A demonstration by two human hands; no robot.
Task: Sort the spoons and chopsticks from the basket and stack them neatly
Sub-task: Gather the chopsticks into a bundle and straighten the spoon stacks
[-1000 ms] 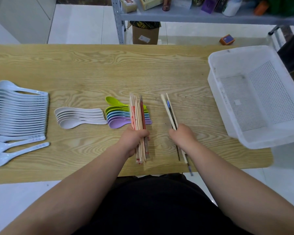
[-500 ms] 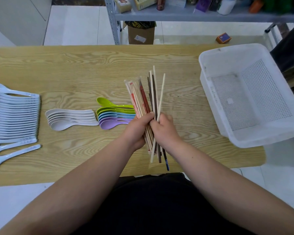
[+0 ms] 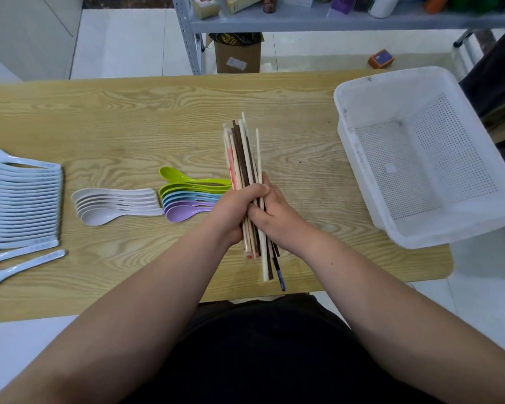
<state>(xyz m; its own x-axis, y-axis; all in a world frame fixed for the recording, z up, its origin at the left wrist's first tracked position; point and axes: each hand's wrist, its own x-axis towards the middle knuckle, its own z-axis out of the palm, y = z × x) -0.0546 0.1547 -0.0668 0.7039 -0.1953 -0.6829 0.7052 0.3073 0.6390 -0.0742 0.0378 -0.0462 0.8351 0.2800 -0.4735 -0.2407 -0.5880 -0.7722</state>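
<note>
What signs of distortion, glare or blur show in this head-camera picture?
Head view: the wide lens stretches the forearms and tilts the shelf post; light is even, shadows soft; chopsticks and basket look sharp, no strong glare.

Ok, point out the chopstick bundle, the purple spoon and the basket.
chopstick bundle (image 3: 241, 158), head view, upper half of the sticks
purple spoon (image 3: 181, 214), head view, its bowl
basket (image 3: 346, 132), head view, its left wall
</note>
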